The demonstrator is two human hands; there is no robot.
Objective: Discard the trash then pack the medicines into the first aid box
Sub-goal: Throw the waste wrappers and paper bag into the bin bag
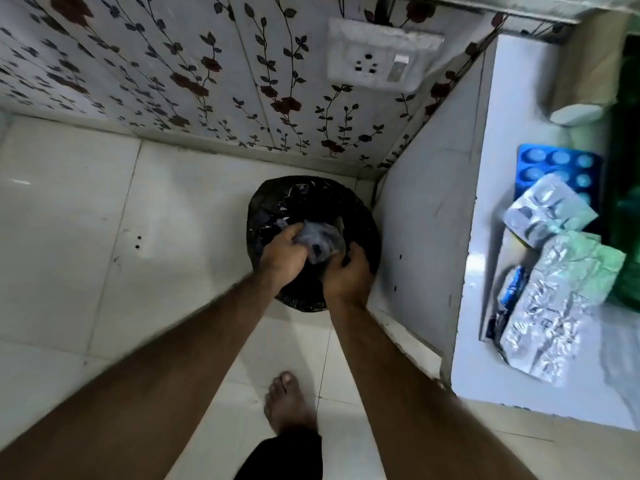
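Both hands are reaching down over the black-lined bin (311,216) standing on the tiled floor (86,220) in the corner beside the white counter's side panel. The left hand (282,259) is curling its fingers around a crumpled wad of greyish plastic trash (320,242), and the right hand (348,277) is closing in against the wad's other side, fingers bent at the liner's rim; whether it is gripping the trash or the liner, I cannot tell. The wad is sitting inside the bin's mouth, between the two hands.

Judging by its creases, the trash is looking light, soft and springy, likely to puff back up once let go, so pressing it down into the liner seems wiser than dropping it from above.

On the counter (485,341), near its front edge, the medicines are waiting. I am counting one blue blister strip (554,164) toward the back, one small silver strip (550,213) overlapping it, one large crinkled foil strip (561,306) with a green tint nearest the front, and one blue-printed packet (509,299) tucked partly under it. These look thin, light and bendable, slick on the foil face, best taken by an edge. Something green at the counter's far side may be the first aid box, though it is too blurred to say.
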